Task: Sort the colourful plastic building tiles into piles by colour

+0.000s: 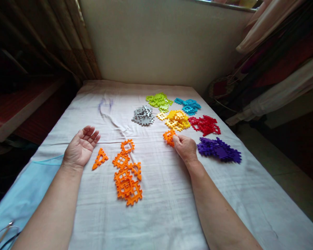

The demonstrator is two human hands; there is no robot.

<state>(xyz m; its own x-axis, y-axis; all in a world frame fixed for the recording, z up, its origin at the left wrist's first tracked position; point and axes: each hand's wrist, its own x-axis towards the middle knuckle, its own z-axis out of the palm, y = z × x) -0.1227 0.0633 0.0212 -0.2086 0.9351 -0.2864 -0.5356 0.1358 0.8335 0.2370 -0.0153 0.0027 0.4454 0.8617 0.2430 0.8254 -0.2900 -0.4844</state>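
Between thumb and fingers, my right hand (pixel 185 147) grips an orange square building piece (pixel 169 137) with notched edges. My left hand (pixel 82 144) rests palm up on the sheet, fingers stretched out and holding nothing. Just right of it lies an orange triangular piece (pixel 100 158). Between my hands several orange pieces (pixel 123 184) lie in a loose, partly overlapping column. A yellow pile (pixel 177 120) sits just beyond my right hand, and a purple pile (pixel 219 150) lies to its right.
Farther back are grey (pixel 143 115), lime green (pixel 159 100), blue (pixel 188 106) and red (pixel 205 125) piles. A white sheet (pixel 161 208) covers the surface, with a light blue cloth (pixel 33 187) at left. A wall (pixel 156 45) stands behind; fabrics hang at right.
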